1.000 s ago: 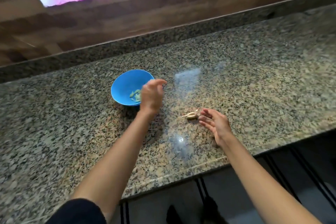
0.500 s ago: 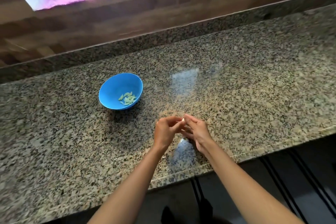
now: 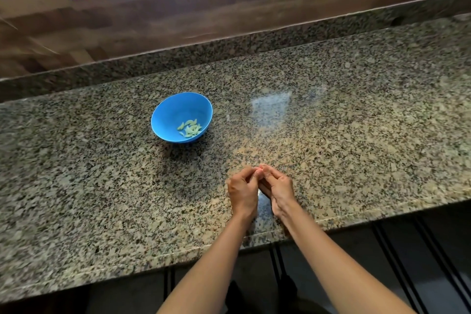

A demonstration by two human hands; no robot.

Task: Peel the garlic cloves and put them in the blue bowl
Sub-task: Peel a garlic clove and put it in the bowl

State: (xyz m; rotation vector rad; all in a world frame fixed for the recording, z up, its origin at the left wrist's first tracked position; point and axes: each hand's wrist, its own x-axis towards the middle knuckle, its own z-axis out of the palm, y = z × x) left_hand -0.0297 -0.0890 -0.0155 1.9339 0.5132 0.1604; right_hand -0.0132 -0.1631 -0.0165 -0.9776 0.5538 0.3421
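Jointly, left hand [image 3: 243,192] and right hand [image 3: 279,190] pinch the garlic clove [image 3: 260,167].

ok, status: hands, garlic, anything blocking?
Left hand and right hand both pinch one garlic clove, mostly hidden. Blue bowl holds peeled cloves. Nothing between hands and bowl.

Blue bowl [image 3: 175,109], peeled garlic cloves [image 3: 190,129] inside, another clove [image 3: 260,168] pinched between left hand [image 3: 242,191] and right hand [image 3: 279,191]

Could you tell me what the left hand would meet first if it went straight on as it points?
Most likely the right hand: the left hand points into its fingertips, both pinching what seems a barely visible clove.
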